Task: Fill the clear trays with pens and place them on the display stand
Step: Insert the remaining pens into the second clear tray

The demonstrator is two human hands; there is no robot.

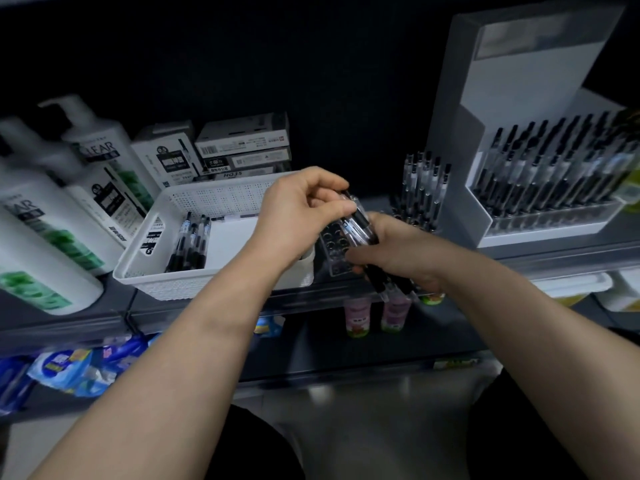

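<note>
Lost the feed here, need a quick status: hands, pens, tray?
Left hand pinching one pen. Right hand gripping a pen bundle. Clear tray below, holes still empty. Nothing blocking.

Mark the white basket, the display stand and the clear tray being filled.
white basket [214,199]: head view, perforated back wall.
display stand [512,98]: head view, pale upright back panel.
clear tray [331,242]: head view, holed top between the hands.
</note>
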